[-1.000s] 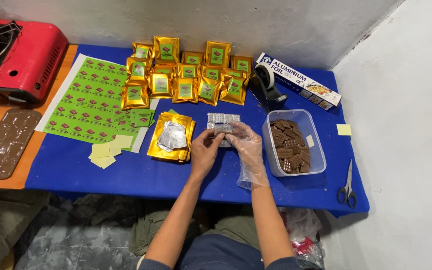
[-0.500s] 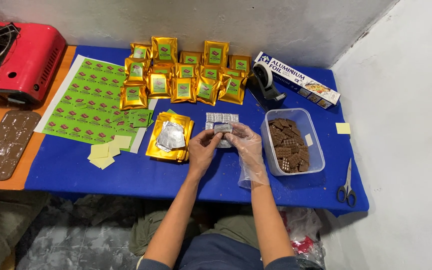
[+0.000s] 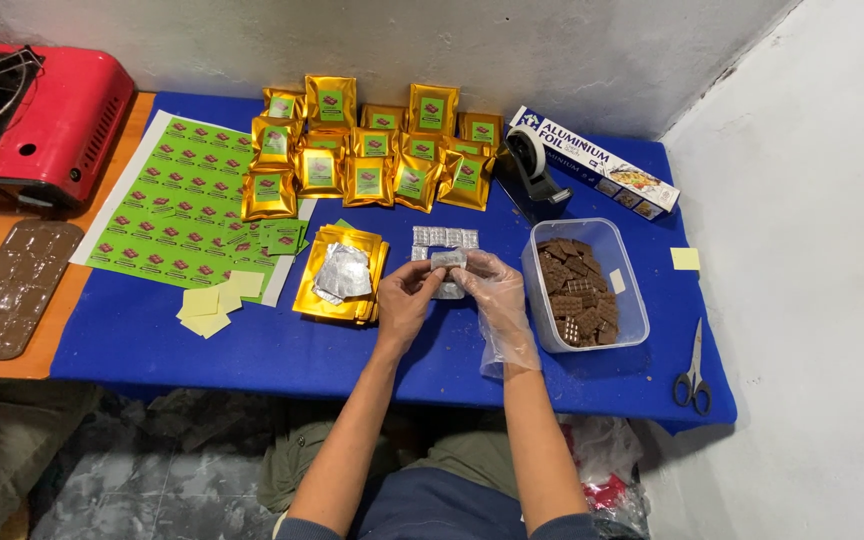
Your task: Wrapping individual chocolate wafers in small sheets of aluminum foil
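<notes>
Blue worktop point(image 3: 252, 350) against a bare wall. Left hand point(image 3: 407, 295), bare, and right hand point(image 3: 487, 290), in a clear glove, both pinch a small foil-wrapped piece point(image 3: 447, 260) above it: light, crinkly, likely brittle inside, best held by its edges. Beyond, gold pouches point(image 3: 372, 150).

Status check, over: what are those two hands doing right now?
Left hand bare, right hand in clear glove, both pinching one foil-wrapped piece. Held above blue table. Nothing between the hands and it.

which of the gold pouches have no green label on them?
The stack of flat gold foil pouches left of the hands, under crumpled silver foil. The gold pouches standing in rows at the back all carry green labels.
</notes>
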